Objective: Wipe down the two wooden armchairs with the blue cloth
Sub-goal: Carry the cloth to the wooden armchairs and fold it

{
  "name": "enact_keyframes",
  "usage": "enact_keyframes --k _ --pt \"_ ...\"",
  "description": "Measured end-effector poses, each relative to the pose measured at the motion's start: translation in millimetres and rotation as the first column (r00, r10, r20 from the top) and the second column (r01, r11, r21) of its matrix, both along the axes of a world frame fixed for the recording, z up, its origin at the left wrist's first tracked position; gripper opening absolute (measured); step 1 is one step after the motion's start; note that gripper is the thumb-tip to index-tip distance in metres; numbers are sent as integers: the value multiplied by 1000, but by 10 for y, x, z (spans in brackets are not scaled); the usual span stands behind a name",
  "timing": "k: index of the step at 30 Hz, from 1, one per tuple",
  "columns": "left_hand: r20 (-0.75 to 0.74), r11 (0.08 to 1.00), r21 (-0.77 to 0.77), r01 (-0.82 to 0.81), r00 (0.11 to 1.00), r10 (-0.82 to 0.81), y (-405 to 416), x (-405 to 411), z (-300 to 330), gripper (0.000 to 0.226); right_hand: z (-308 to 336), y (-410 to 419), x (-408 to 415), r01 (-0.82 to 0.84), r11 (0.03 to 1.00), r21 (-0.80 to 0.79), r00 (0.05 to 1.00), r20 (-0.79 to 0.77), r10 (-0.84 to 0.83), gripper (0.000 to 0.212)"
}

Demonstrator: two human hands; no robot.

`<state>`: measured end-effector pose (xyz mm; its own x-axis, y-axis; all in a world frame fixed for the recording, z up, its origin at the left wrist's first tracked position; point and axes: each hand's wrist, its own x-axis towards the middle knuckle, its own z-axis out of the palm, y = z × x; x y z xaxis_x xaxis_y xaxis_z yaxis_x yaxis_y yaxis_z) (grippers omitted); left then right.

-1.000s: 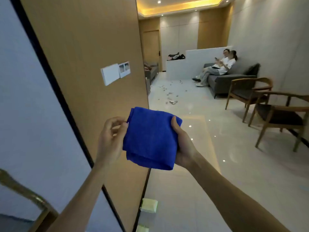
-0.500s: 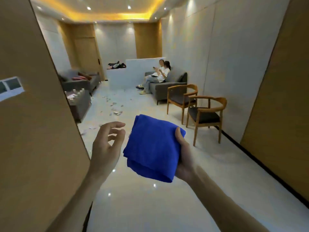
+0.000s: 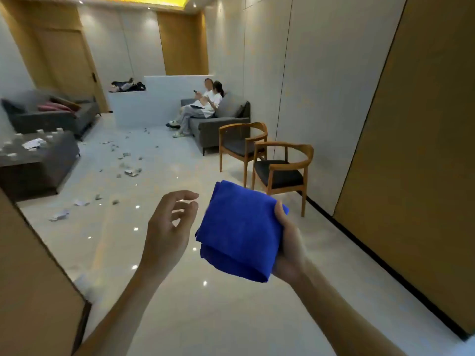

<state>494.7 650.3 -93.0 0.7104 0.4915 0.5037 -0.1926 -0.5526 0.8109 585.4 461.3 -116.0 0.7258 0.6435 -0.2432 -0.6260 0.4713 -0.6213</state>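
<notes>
A folded blue cloth (image 3: 240,231) is held up in front of me by my right hand (image 3: 290,249), thumb on its right edge. My left hand (image 3: 169,227) hovers just left of the cloth with fingers spread, touching nothing. Two wooden armchairs with dark seats stand along the right wall beyond the cloth: the nearer armchair (image 3: 282,168) and the farther armchair (image 3: 243,143), side by side. Both chairs are well out of reach of my hands.
Two people sit on a grey sofa (image 3: 221,119) behind the chairs. Paper scraps (image 3: 128,170) litter the glossy floor. A dark low table (image 3: 38,160) and another sofa (image 3: 51,114) stand at left. Wood panels flank me near left (image 3: 30,291) and right (image 3: 424,150).
My view has swung right and forward, past the left wall panel, bringing the armchairs nearer. My left hand let go of the cloth and opened; my right hand still holds it.
</notes>
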Motion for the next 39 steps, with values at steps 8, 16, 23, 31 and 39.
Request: enact_keyframes --k 8,16,23,31,39 --pt "-153 963 -207 173 966 -207 748 1851 44 27 93 737 1547 130 990 -63 992 14 -129 43" --pt "-262 894 -354 274 889 -376 1249 3456 113 55 100 1268 2991 210 973 -94 977 -12 -212 36" --pt "-246 900 -320 295 892 -380 1673 4924 1 39 -85 1749 4415 223 968 -111 972 -51 -230 50" --pt "-237 930 -279 241 921 -309 2321 6845 150 38 64 2396 6397 205 970 -129 977 -31 -211 42" --pt "-219 924 -303 232 927 -305 2884 8313 167 35 47 2954 7917 159 981 -112 985 -54 -165 40"
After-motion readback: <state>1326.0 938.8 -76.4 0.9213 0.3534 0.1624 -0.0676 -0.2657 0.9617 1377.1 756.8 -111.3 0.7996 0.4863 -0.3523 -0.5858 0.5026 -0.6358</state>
